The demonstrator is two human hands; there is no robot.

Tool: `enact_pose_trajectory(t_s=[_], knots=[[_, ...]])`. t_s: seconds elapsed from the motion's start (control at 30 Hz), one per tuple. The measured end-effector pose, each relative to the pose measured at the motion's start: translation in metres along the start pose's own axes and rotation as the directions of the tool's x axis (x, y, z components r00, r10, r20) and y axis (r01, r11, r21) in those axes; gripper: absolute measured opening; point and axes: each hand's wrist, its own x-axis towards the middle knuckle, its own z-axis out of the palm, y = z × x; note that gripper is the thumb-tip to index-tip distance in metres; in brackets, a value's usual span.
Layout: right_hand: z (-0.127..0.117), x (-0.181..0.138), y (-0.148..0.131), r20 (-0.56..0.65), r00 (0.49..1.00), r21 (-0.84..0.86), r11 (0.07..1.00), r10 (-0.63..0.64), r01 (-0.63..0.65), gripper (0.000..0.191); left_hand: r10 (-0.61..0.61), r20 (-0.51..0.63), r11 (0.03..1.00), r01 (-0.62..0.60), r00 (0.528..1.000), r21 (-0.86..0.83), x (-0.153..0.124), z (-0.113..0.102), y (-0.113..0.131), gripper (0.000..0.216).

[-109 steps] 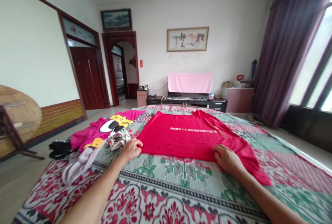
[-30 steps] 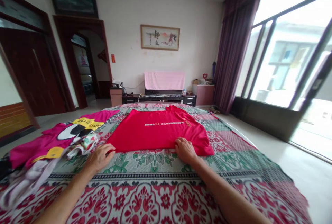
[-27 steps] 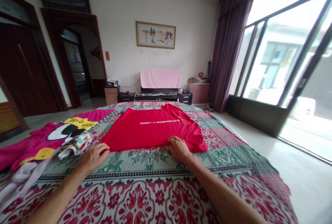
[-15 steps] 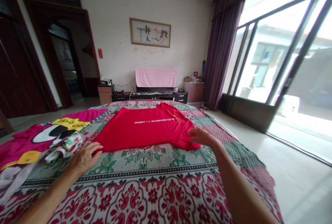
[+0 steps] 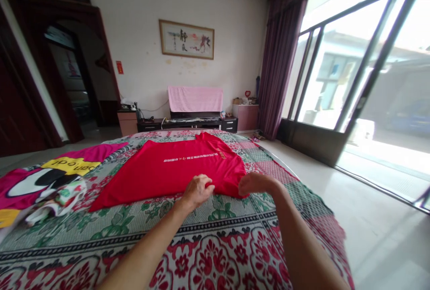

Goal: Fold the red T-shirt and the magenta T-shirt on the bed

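A red T-shirt (image 5: 157, 169) lies spread on the patterned bed cover (image 5: 141, 229), with a line of white lettering across its chest and its bottom hem toward the left. My left hand (image 5: 199, 190) is at the shirt's near edge, fingers curled, with a bit of red cloth showing between thumb and fingers. At the near sleeve, my right hand (image 5: 255, 184) bends down with its fingers closed on the fabric; the fingertips are partly hidden.
On the left of the bed lie a magenta and yellow printed cloth (image 5: 72, 162) and a crumpled white floral cloth (image 5: 60, 202). Beyond the bed stand a low black cabinet (image 5: 148, 127) and a pink-draped screen (image 5: 195, 98). Glass doors (image 5: 336, 84) line the right side.
My left hand has left the hem's near corner and moved right along the near edge, close to my right hand. The hem corner now stretches further left. My right hand has closed at the sleeve.
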Motion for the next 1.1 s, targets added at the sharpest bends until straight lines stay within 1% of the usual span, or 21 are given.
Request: enact_pose_trajectory(t_s=[0.07,0.13,0.17,0.23,0.3,0.37,0.47,0.53,0.57,0.6,0.67,0.7,0.73,0.77,0.8,0.87,0.9,0.93,1.03,1.1], knots=[[-0.002,-0.004,0.003,0.028,0.999,0.137,0.990,-0.025,0.021,0.014,-0.024,0.005,1.000,0.024,1.000,0.010,0.009,0.017,0.012,0.021],[-0.002,-0.005,0.007,0.054,0.998,0.270,0.963,-0.024,0.008,0.022,-0.008,-0.007,1.000,0.008,1.000,-0.020,0.011,0.028,0.018,0.019],[-0.001,-0.004,0.009,0.059,0.998,0.321,0.947,-0.003,-0.016,0.024,0.026,-0.016,0.999,-0.027,1.000,-0.046,0.010,0.030,0.019,0.017],[0.001,0.000,0.016,0.036,0.995,0.374,0.923,0.089,-0.096,0.026,0.142,-0.023,0.985,-0.144,0.990,-0.096,0.006,0.031,0.018,0.019],[0.002,0.005,0.023,-0.033,0.981,0.354,0.921,0.189,-0.165,0.024,0.263,-0.002,0.957,-0.261,0.965,-0.130,0.002,0.028,0.014,0.027],[0.003,0.010,0.029,-0.099,0.964,0.299,0.932,0.245,-0.206,0.019,0.333,0.041,0.933,-0.323,0.942,-0.158,-0.003,0.023,0.010,0.031],[0.005,0.013,0.030,-0.154,0.956,0.242,0.948,0.249,-0.208,0.013,0.357,0.088,0.920,-0.334,0.930,-0.205,-0.008,0.019,0.005,0.032],[0.006,0.013,0.027,-0.172,0.957,0.210,0.958,0.234,-0.197,0.014,0.348,0.086,0.916,-0.319,0.934,-0.243,-0.011,0.018,0.004,0.034],[0.007,0.013,0.025,-0.159,0.962,0.196,0.962,0.222,-0.190,0.016,0.341,0.077,0.914,-0.311,0.937,-0.261,-0.012,0.018,0.004,0.034],[0.008,0.012,0.022,-0.119,0.971,0.194,0.964,0.207,-0.181,0.020,0.336,0.069,0.911,-0.306,0.939,-0.278,-0.013,0.019,0.004,0.035],[0.009,0.011,0.019,0.019,0.983,0.228,0.957,0.181,-0.181,0.025,0.330,0.054,0.905,-0.299,0.943,-0.301,-0.014,0.021,0.004,0.034],[0.008,0.010,0.018,0.082,0.980,0.250,0.948,0.182,-0.197,0.028,0.327,0.046,0.904,-0.298,0.944,-0.306,-0.014,0.022,0.004,0.034],[0.008,0.010,0.018,0.108,0.973,0.261,0.939,0.204,-0.226,0.030,0.328,0.037,0.902,-0.301,0.944,-0.309,-0.014,0.023,0.004,0.034],[0.007,0.010,0.019,0.084,0.965,0.257,0.930,0.248,-0.262,0.030,0.329,0.026,0.900,-0.306,0.944,-0.311,-0.015,0.024,0.003,0.035],[0.006,0.010,0.021,0.024,0.953,0.241,0.924,0.301,-0.298,0.030,0.331,0.013,0.899,-0.311,0.944,-0.309,-0.015,0.025,0.003,0.037],[0.006,0.013,0.027,-0.132,0.912,0.200,0.912,0.387,-0.358,0.031,0.332,-0.009,0.901,-0.320,0.943,-0.292,-0.015,0.025,0.003,0.041],[0.006,0.014,0.030,-0.192,0.892,0.185,0.908,0.410,-0.377,0.032,0.329,-0.013,0.907,-0.320,0.944,-0.275,-0.016,0.025,0.004,0.043],[0.007,0.016,0.033,-0.228,0.879,0.176,0.906,0.419,-0.386,0.033,0.323,-0.012,0.915,-0.315,0.946,-0.253,-0.017,0.024,0.004,0.043],[0.013,0.020,0.038,-0.254,0.875,0.166,0.910,0.412,-0.380,0.030,0.299,0.009,0.940,-0.293,0.954,-0.175,-0.019,0.020,0.003,0.043],[0.017,0.022,0.037,-0.235,0.897,0.156,0.925,0.375,-0.346,0.026,0.280,0.017,0.953,-0.276,0.960,-0.123,-0.019,0.014,0.000,0.042]])
